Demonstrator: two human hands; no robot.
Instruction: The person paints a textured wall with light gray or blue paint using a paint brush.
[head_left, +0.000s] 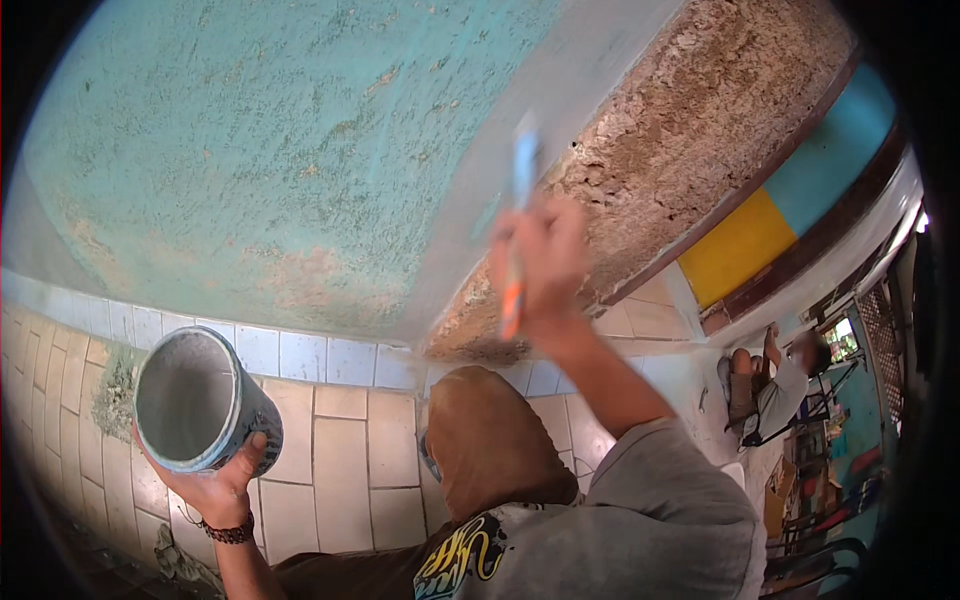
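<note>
My left hand (215,492) grips a round bucket (255,420) from below, with the thumb up its side. The bucket is tilted so its mouth faces me, and its inner wall is coated grey. My right hand (545,258) is closed around a slim putty knife (524,160), smeared by motion, with an orange handle end and a bluish front part. Its tip is over a smooth grey strip (470,205) on the wall; I cannot tell whether it touches. That strip runs between rough turquoise paint (290,150) and bare, crumbly brown masonry (690,120).
Light blue tiles (258,350) line the wall's foot above a beige tiled floor (340,455). Grey-green debris (118,390) lies left of the bucket. My bent knee (490,440) is close to the wall. At the far right, another person (785,395) sits near cluttered furniture.
</note>
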